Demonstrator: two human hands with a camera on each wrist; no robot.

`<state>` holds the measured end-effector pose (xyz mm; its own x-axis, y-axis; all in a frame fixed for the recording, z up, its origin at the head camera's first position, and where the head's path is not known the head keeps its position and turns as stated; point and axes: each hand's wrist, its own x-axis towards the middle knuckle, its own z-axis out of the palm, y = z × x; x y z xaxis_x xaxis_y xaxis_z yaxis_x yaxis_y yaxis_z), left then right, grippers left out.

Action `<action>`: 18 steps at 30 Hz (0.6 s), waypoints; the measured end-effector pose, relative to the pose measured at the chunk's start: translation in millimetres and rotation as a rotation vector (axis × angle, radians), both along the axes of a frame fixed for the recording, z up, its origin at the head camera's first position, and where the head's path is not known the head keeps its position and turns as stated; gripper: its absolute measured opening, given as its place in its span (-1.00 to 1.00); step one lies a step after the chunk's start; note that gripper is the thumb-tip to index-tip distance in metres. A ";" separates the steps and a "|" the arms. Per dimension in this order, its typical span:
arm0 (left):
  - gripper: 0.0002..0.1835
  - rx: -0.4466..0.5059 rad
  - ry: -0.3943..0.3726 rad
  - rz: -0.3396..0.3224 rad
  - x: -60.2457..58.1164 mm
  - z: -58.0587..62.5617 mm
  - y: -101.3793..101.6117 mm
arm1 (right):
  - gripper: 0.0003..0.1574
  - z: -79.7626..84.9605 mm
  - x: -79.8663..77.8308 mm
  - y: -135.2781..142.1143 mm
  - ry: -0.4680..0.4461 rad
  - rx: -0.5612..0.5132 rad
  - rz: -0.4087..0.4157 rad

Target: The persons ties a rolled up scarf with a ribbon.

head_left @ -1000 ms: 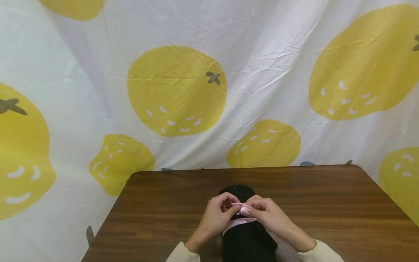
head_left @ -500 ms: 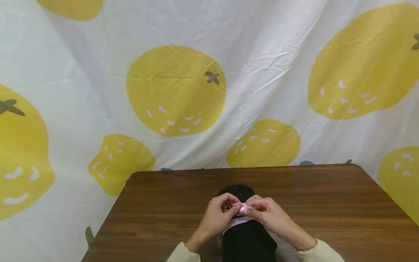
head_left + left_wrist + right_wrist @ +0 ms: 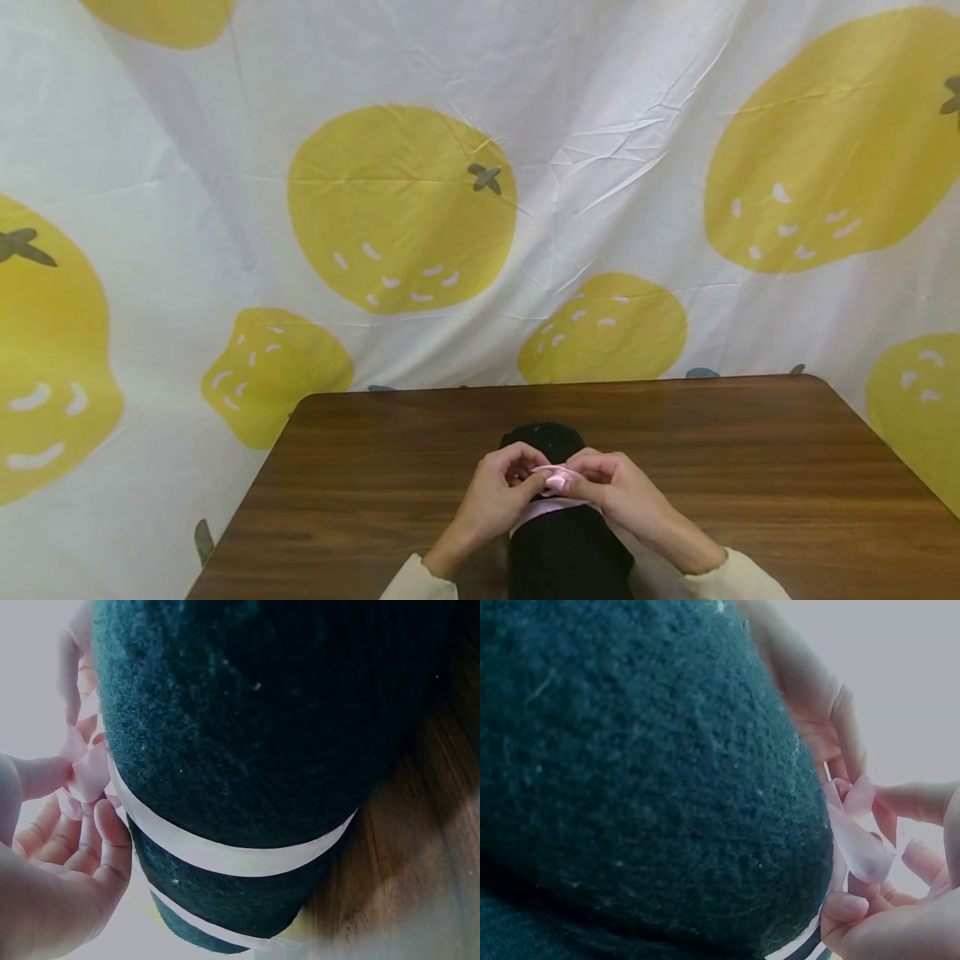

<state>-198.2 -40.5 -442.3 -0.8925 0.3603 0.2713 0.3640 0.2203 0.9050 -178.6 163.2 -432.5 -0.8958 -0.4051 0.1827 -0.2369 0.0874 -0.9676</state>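
Note:
A rolled bundle of fuzzy dark cloth point(image 3: 566, 554) lies lengthwise on the table, black in the head view and dark green in the wrist views. Pink satin ribbon point(image 3: 232, 859) circles it in two bands. Above its upper side, both hands work on a loose, looped part of the ribbon point(image 3: 556, 481). My left hand point(image 3: 498, 496) pinches this part between thumb and fingers from the left. From the right, my right hand point(image 3: 630, 504) pinches it too. In the right wrist view, a folded ribbon loop point(image 3: 862, 851) shows between the fingertips, close against the cloth.
The brown wood-grain table point(image 3: 360, 475) extends to both sides and behind the bundle. A white curtain point(image 3: 420, 67) with yellow fruit prints hangs directly behind the table's far edge. Pale sleeves point(image 3: 738, 579) cover both forearms.
Both hands stay almost in place over the bundle. The ribbon between the fingertips has shifted slightly, with small movements of the right thumb and fingers.

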 end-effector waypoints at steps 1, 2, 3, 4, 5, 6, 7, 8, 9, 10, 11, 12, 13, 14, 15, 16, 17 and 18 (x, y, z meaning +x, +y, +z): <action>-0.94 0.003 0.000 -0.001 0.0 -0.2 -0.2 | -0.72 -0.3 -0.1 0.0 -0.004 -0.002 0.001; -0.95 0.006 -0.001 -0.003 -0.1 -0.2 -0.2 | -0.71 -0.6 -0.2 0.0 -0.013 -0.011 0.007; -0.95 0.009 -0.002 -0.006 0.1 0.0 -0.3 | -0.70 -0.9 -0.3 0.0 -0.022 -0.016 0.010; -0.95 0.014 -0.004 -0.009 0.3 0.3 -0.4 | -0.69 -1.1 -0.4 -0.1 -0.033 -0.024 0.015; -0.95 0.018 -0.006 -0.014 0.5 0.8 -0.4 | -0.69 -1.4 -0.5 -0.2 -0.043 -0.030 0.016; -0.95 0.021 -0.007 -0.017 0.8 1.5 -0.5 | -0.70 -1.6 -0.5 -0.3 -0.048 -0.029 0.014; -0.94 0.024 -0.007 -0.021 1.2 2.2 -0.6 | -0.71 -1.7 -0.6 -0.6 -0.052 -0.028 0.010; -0.94 0.023 -0.009 -0.024 1.5 2.9 -0.5 | -0.73 -1.8 -0.6 -0.8 -0.054 -0.025 0.004; -0.94 0.024 -0.009 -0.026 2.0 3.6 -0.6 | -0.74 -1.9 -0.7 -1.1 -0.047 -0.016 -0.002; -0.93 0.024 -0.011 -0.027 2.1 3.9 -0.6 | -0.74 -2.1 -0.8 -1.4 -0.039 -0.008 -0.007; -0.93 0.025 -0.013 -0.029 2.6 4.5 -0.5 | -0.75 -2.5 -1.0 -1.6 -0.028 0.004 -0.015; -0.93 0.025 -0.016 -0.030 2.7 4.4 -0.5 | -0.76 -2.9 -1.2 -1.9 -0.015 0.019 -0.024; -0.92 0.025 -0.019 -0.032 2.6 4.2 -0.4 | -0.76 -3.4 -1.3 -2.0 -0.004 0.030 -0.029; -0.92 0.026 -0.019 -0.035 2.5 4.2 0.0 | -0.76 -3.9 -1.4 -2.1 0.006 0.042 -0.035; -0.92 0.030 -0.021 -0.038 2.3 3.7 0.2 | -0.76 -4.5 -1.6 -2.2 0.009 0.050 -0.038; -0.92 0.034 -0.024 -0.041 2.0 3.0 0.4 | -0.76 -5.1 -1.7 -2.3 0.010 0.058 -0.043; -0.92 0.037 -0.026 -0.044 1.9 2.5 0.5 | -0.76 -5.8 -1.9 -2.3 0.011 0.065 -0.046; -0.92 0.037 -0.028 -0.045 1.5 1.5 0.6 | -0.76 -6.5 -2.0 -2.4 0.010 0.067 -0.047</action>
